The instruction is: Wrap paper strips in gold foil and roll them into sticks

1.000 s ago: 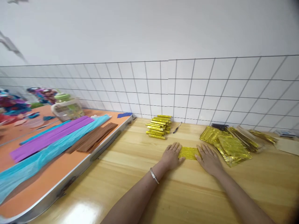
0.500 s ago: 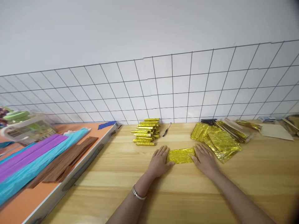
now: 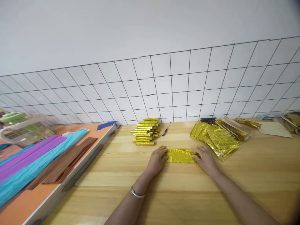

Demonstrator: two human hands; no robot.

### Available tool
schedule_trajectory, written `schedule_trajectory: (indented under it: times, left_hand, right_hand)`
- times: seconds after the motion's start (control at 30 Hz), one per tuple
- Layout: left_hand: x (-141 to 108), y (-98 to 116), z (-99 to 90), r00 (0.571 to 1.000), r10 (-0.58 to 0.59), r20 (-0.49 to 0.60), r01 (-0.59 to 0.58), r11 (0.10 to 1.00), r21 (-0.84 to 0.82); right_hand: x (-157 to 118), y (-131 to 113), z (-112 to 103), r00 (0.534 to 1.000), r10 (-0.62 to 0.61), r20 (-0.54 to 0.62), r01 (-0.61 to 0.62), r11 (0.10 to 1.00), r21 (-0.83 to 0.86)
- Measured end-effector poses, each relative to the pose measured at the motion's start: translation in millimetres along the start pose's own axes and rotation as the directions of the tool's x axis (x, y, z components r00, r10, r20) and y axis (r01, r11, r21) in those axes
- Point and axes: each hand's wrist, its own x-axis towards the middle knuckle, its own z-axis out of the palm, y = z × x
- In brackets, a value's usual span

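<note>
Left hand (image 3: pixel 156 160) and right hand (image 3: pixel 206 160) fingers pinch gold foil strip (image 3: pixel 180 156) at both ends; uneven pull could tear it.

A purple strip (image 3: pixel 32 155) lies beside a turquoise strip (image 3: pixel 48 159) on an orange surface (image 3: pixel 22 203).

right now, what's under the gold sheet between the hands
The gold sheet lies on the wooden table, which shows along its near and far edges. The left hand and right hand are at its ends. Anything directly beneath is covered.
</note>
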Motion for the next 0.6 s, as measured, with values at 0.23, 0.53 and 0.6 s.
schedule_trajectory:
  times: [0.23,0.53,0.6]
  left_hand:
    - [-1,2,-3.6,0.999,-0.015,-0.031,0.012,0.994,-0.113]
    - [-3,10,-8.4,0.984,-0.102,-0.149,0.063,0.967,-0.247]
    - [-4,13,-10.0,0.975,-0.079,-0.209,0.023,0.966,-0.257]
  right_hand:
    - [0,-5,-5,0.999,-0.021,-0.049,0.025,0.996,0.084]
    - [-1,-17,-16,0.962,-0.113,-0.247,0.14,0.986,0.092]
    - [-2,-20,-18,0.949,-0.138,-0.284,0.172,0.98,0.099]
